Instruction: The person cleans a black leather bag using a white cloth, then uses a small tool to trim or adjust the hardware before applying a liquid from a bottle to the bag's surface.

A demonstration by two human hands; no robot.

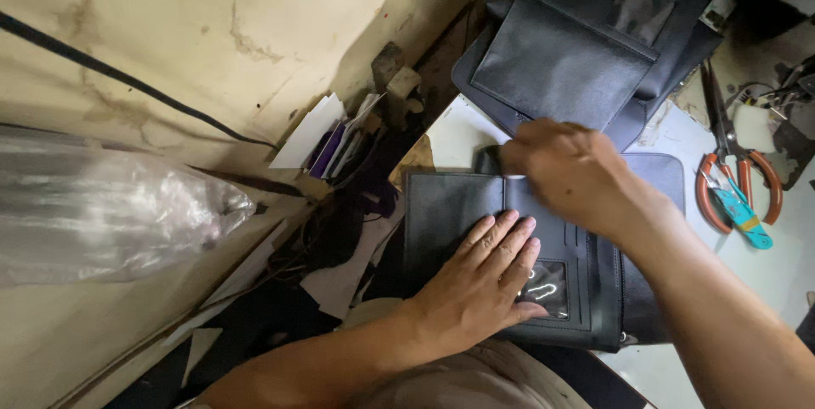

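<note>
At 9 o'clock a crumpled clear plastic bag [110,214] is seen against the stained wall. Towards 11 o'clock, a bundle of white and purple cards [327,139] is wedged at the wall's foot. Near the centre, an open black wallet [450,205] is laid flat on the white worktop [679,133]. The left hand [480,286] is pressed on it at 6 o'clock, palm down, fingers together beside the clear window pocket [545,287]. The right hand [573,171] is held over the wallet's upper edge, blurred; whether anything is pinched cannot be told. At 1 o'clock, 1 stack of black wallets [586,44] is piled. At 3 o'clock, orange-handled scissors [737,167] are lying.
</note>
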